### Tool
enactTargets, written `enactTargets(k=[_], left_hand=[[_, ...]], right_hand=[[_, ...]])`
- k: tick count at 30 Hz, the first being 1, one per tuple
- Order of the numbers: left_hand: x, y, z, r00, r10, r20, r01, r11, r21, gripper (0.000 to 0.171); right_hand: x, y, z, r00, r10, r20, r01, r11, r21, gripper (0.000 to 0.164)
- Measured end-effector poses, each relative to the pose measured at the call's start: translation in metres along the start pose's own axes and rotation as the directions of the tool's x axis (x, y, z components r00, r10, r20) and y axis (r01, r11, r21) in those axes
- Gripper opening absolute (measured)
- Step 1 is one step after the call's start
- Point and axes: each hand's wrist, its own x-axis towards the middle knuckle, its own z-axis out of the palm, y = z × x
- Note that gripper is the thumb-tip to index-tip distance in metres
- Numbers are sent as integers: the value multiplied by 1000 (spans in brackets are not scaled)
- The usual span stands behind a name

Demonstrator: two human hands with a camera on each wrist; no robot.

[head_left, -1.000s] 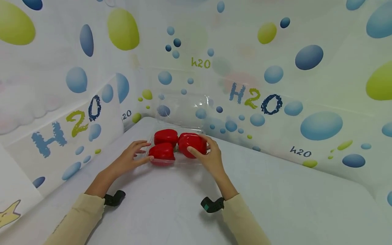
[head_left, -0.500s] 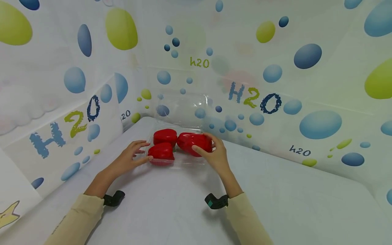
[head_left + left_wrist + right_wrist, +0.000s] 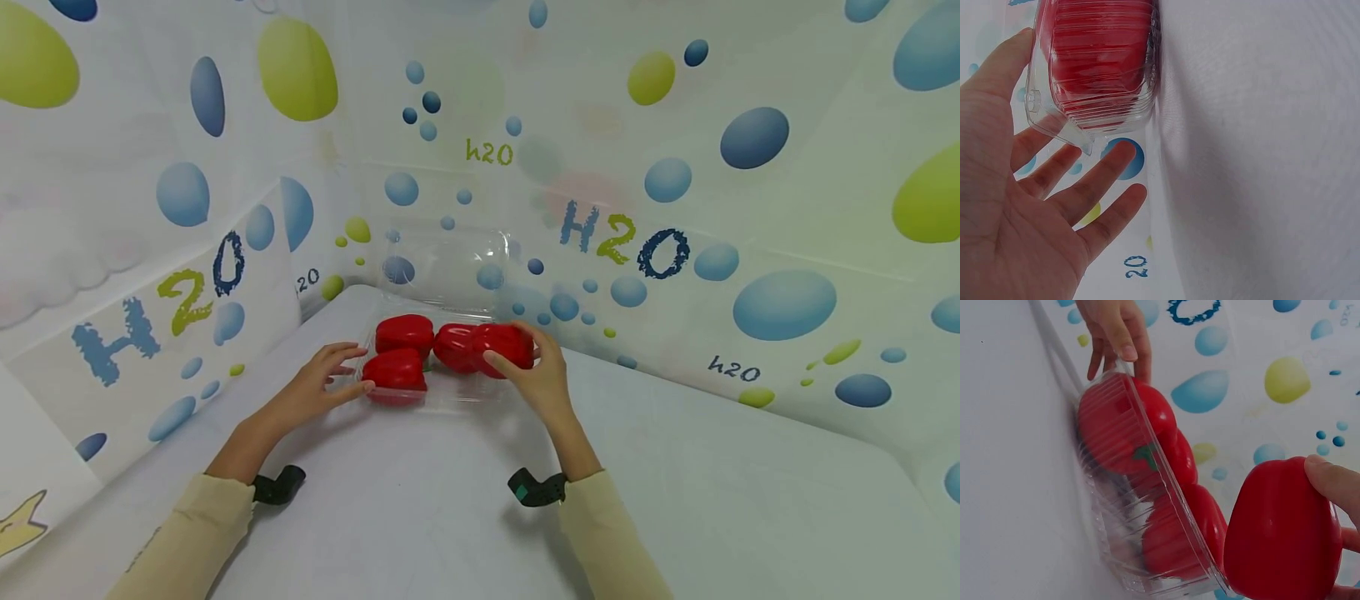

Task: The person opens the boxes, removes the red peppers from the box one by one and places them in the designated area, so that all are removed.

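Note:
My right hand (image 3: 542,382) holds a red bell pepper (image 3: 504,348) between thumb and fingers, above the right end of a clear plastic container (image 3: 459,403). In the right wrist view this bell pepper (image 3: 1282,531) is clear of the container's rim. Inside the container, two red bell peppers lie on the left, the front one (image 3: 394,373) with a green stem visible from the right wrist. A third bell pepper (image 3: 452,347) lies at the back right, partly hidden by the held one. My left hand (image 3: 324,382) touches the container's left end, its fingers spread and nearly straight.
The container's clear lid (image 3: 446,265) stands raised at the back, near the wall sheet (image 3: 810,208) printed with bubbles and letters. A white cloth (image 3: 420,492) covers the table. The sheet also runs along the left side.
My right hand has moved rightward with the bell pepper, showing more of the one lying behind it. The left hand stays at the container's left end.

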Motion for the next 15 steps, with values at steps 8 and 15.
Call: enactTargets(k=[8, 15], left_hand=[[-1, 0, 0, 1000, 11, -7, -11, 1000, 12, 69], [-1, 1, 1, 1000, 14, -10, -14, 1000, 11, 69]], right_hand=[[2, 2, -3, 1000, 9, -19, -9, 1000, -9, 66], [3, 8, -5, 998, 49, -40, -49, 999, -2, 66]])
